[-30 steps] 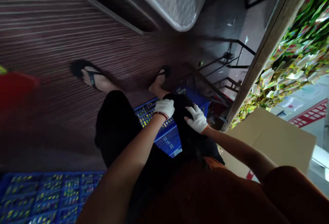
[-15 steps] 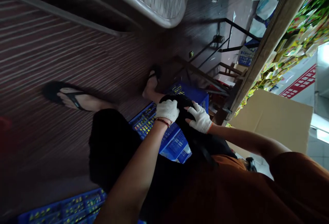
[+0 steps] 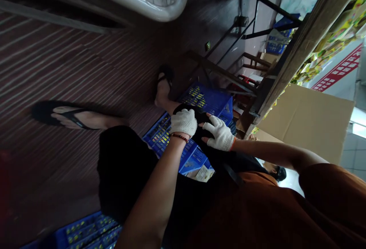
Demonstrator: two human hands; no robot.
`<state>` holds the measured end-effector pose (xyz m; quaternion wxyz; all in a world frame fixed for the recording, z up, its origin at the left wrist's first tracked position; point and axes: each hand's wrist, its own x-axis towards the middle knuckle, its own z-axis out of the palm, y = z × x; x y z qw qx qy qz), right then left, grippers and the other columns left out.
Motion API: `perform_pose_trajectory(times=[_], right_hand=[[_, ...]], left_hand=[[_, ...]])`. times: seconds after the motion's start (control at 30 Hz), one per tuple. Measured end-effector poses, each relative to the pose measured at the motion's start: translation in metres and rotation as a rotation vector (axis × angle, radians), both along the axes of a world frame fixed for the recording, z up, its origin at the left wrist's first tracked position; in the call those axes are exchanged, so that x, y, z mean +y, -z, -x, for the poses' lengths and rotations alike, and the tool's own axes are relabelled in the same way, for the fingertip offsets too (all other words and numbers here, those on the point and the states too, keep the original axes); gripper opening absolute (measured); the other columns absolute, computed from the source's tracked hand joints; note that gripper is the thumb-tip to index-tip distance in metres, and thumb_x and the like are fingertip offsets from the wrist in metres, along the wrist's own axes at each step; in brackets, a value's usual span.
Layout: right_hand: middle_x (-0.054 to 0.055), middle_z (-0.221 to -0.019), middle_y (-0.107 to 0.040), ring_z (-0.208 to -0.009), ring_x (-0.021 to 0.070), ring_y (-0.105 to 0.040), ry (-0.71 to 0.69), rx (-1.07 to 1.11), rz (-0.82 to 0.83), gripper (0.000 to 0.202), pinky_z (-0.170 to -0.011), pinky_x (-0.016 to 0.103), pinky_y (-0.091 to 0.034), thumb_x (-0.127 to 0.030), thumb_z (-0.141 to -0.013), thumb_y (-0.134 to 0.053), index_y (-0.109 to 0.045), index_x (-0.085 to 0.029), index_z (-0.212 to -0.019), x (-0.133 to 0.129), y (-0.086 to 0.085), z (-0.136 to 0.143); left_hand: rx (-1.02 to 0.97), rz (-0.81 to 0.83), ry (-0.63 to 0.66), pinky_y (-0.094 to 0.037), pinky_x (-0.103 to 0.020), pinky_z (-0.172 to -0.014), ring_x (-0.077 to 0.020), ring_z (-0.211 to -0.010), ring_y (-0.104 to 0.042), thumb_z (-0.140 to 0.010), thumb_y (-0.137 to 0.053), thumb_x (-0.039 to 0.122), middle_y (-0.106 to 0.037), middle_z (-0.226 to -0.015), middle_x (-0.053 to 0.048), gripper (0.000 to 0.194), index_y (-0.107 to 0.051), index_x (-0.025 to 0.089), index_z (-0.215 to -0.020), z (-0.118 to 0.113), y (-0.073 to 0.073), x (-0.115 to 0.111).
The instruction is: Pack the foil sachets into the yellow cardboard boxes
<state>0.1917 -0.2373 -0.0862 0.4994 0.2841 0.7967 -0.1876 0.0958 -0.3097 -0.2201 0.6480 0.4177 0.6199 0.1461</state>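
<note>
The left hand point(image 3: 184, 123), its fingers curled (whether they gripped cloth, I couldn't tell), lay on the black trouser leg point(image 3: 200, 133), where the right hand point(image 3: 220, 132) rested loosely open, fingers parted, with the blue crates point(image 3: 215, 98) just beside and brown cardboard point(image 3: 311, 121) farther right.

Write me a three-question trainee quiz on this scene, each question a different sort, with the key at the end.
1. Multiple choice: What do the left hand and right hand both rest on?
A) a cardboard sheet
B) a black trouser leg
C) a wooden rail

2. True or false: The bracelet is on the left wrist.

3. Fill in the blank: The plastic crates near the legs are ____ in colour.

Key: 1 B; 2 true; 3 blue
</note>
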Motion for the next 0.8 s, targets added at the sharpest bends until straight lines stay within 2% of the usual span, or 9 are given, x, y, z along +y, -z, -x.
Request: perform_pose_trajectory(times=[0.2,0.33,0.5,0.67,0.8], right_hand=[[0.014,-0.144,-0.039,-0.141,0.0291,-0.030,0.033,0.019,-0.015,0.054,-0.109,0.049,-0.035,-0.036,-0.081,-0.066,-0.055,-0.024,-0.133,-0.004,0.001,-0.010],[0.014,-0.145,-0.038,-0.141,0.0307,-0.029,0.036,0.015,-0.016,0.054,-0.109,0.051,-0.034,-0.037,-0.081,-0.066,-0.056,-0.024,-0.132,-0.009,0.002,-0.012],[0.015,-0.146,-0.036,-0.140,0.0333,-0.030,0.070,0.018,-0.011,0.055,-0.109,0.053,-0.033,-0.036,-0.078,-0.068,-0.057,-0.024,-0.131,-0.014,0.004,-0.012],[0.014,-0.150,-0.032,-0.140,0.0340,-0.029,0.099,0.064,-0.008,0.058,-0.110,0.053,-0.032,-0.034,-0.074,-0.070,-0.057,-0.024,-0.129,-0.017,0.002,-0.014],[0.013,-0.146,-0.037,-0.140,0.0330,-0.032,0.110,0.077,-0.012,0.061,-0.108,0.050,-0.036,-0.035,-0.070,-0.072,-0.057,-0.027,-0.130,-0.013,0.006,-0.022]], left_hand=[[-0.015,-0.023,-0.001,-0.047,-0.040,-0.078,-0.0340,-0.102,-0.061,-0.089,-0.042,0.028,-0.062,-0.108,-0.019,0.031,-0.058,0.013,-0.112,-0.003,-0.002,-0.002],[-0.027,-0.010,0.025,-0.047,-0.041,-0.080,-0.0339,-0.103,-0.060,-0.090,-0.041,0.028,-0.061,-0.111,-0.019,0.032,-0.057,0.013,-0.114,-0.004,-0.002,-0.005],[0.008,-0.008,0.050,-0.048,-0.041,-0.079,-0.0345,-0.102,-0.060,-0.090,-0.040,0.027,-0.061,-0.109,-0.019,0.032,-0.057,0.013,-0.114,-0.006,0.002,-0.009],[0.053,-0.043,0.038,-0.048,-0.039,-0.076,-0.0321,-0.098,-0.062,-0.090,-0.035,0.019,-0.061,-0.107,-0.017,0.031,-0.057,0.014,-0.112,-0.007,0.002,-0.011],[0.066,-0.050,0.010,-0.047,-0.039,-0.074,-0.0314,-0.095,-0.063,-0.090,-0.037,0.019,-0.061,-0.105,-0.017,0.032,-0.056,0.013,-0.115,-0.010,0.004,-0.008]])
